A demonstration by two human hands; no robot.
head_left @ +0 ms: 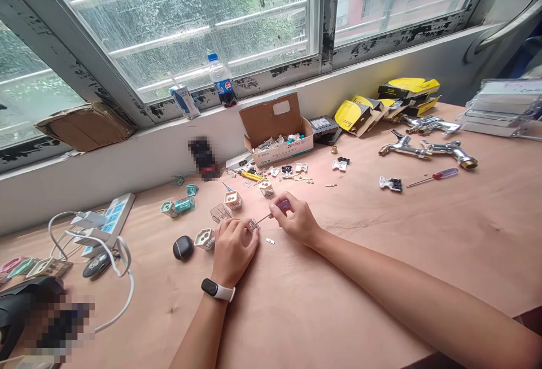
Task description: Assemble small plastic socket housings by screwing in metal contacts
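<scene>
My right hand (295, 221) grips a screwdriver (283, 205) by its purplish handle. The thin shaft slants down to the left. Its tip meets a small sharpener part (253, 225), which my left hand (234, 243) pinches against the table; fingers cover much of it. Just right of my left fingers lies a small flat pale piece (270, 241), perhaps a blade. Beside the left hand sits a two-hole pencil sharpener (205, 238). Behind it are a clear sharpener case (220, 212) and a beige-topped sharpener (233, 200). Another beige sharpener (266, 187) stands farther back.
Green sharpeners (184, 204) and a black rounded case (183, 247) lie to the left, near a power strip (114, 216) with white cables. An open cardboard box (275, 154) of parts stands at the back. Metal taps (451, 153) and a second screwdriver (444, 174) lie right.
</scene>
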